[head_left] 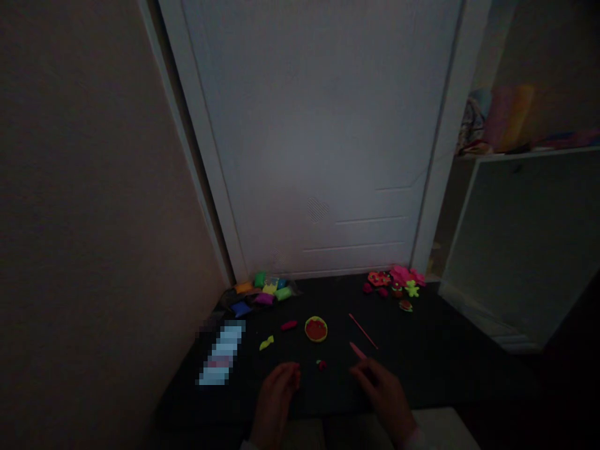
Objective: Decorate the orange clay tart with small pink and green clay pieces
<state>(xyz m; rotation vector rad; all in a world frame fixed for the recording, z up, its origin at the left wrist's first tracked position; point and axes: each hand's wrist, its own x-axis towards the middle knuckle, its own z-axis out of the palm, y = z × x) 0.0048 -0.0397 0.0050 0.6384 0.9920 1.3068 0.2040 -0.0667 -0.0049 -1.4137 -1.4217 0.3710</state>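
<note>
My left hand is at the front of the dark table, its fingers curled together; a tiny reddish spot shows at the fingertips, too dim to name. To the right, my right hand has thumb and forefinger brought together, and anything between them is too small to see. Just beyond its knuckles a pink flat modelling tool shows, its near end hidden by the hand. Between the hands lies a small red clay piece with a green bit. Farther back sits a round red clay disc with a yellow rim.
A red clay roll, a yellow clay piece and a thin pink stick lie around the disc. Bagged coloured clay is back left, finished clay shapes back right. A blurred bright rectangle is at left. A white door stands behind.
</note>
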